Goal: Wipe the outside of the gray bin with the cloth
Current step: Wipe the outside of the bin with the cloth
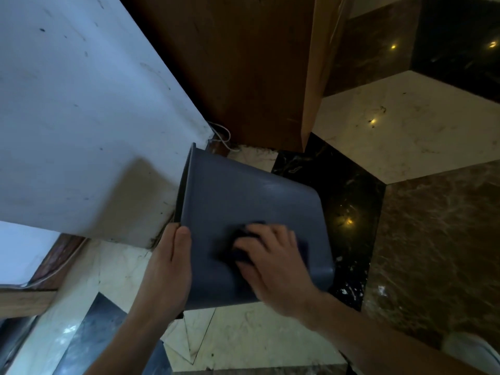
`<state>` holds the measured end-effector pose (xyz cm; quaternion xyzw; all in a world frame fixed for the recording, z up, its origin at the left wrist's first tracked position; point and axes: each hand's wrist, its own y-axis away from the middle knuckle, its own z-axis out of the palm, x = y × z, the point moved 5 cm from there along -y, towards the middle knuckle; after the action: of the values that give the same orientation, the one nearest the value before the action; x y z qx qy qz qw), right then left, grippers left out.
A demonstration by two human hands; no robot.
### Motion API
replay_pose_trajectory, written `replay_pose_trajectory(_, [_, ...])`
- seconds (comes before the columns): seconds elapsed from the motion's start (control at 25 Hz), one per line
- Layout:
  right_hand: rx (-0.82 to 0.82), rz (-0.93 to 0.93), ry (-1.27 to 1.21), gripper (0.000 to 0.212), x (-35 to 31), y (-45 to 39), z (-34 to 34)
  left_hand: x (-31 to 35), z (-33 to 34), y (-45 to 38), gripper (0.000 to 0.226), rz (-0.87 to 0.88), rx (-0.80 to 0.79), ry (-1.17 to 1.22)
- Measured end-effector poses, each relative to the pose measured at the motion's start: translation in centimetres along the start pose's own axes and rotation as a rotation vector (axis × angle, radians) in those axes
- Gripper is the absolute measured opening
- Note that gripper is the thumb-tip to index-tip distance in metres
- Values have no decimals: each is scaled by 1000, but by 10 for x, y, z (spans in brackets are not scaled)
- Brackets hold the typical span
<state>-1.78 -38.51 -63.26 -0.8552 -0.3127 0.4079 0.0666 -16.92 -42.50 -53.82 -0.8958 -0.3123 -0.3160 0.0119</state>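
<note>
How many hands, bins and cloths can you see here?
Hands: 2, the left hand gripping the bin's rim and the right hand pressing the cloth
Gray plastic bin, tipped on its side: 1
Dark cloth, mostly hidden under the right hand: 1
Total: 4

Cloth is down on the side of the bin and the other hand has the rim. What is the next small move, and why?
Probably sweep the right hand and the dark cloth under it up the gray bin toward the far edge. The cloth sits low on the upturned side, with a broad stretch of wall above it uncovered. The left hand grips the rim, steadying the tilted bin.
</note>
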Motion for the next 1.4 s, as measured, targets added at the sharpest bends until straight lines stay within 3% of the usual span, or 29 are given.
replay_pose_trajectory(0.16, [49,502,97,34,110,19,-4,-1,3,6,33,83,-13,-13])
replay_pose_trajectory(0.28, [114,699,26,34,148,27,-3,12,8,8,31,110,-70,-19])
replay_pose_trajectory(0.52, [174,695,-24,29,150,28,-1,53,9,-48,19,9,-24,-77])
replay_pose_trajectory(0.68, [187,696,-58,30,148,27,-2,86,27,-125,64,-251,-41,70])
replay_pose_trajectory(0.76, [186,700,-56,31,148,27,-3,98,36,-145,74,-319,-2,19])
replay_pose_trajectory(0.88, [181,747,-89,30,150,32,-5,121,46,-146,43,-170,132,-411])
replay_pose_trajectory(1.0, [203,792,-145,30,148,39,-9,146,51,-121,27,193,207,-534])
replay_pose_trajectory(1.16, [276,765,-154,30,141,29,-20,144,21,-85,47,571,282,-539])
replay_pose_trajectory(1.28, [355,715,-170,28,130,19,-31,118,-11,-56,59,660,200,-489])
replay_pose_trajectory(1.4, [410,672,-194,26,123,14,-39,81,-33,-34,51,628,103,-450])
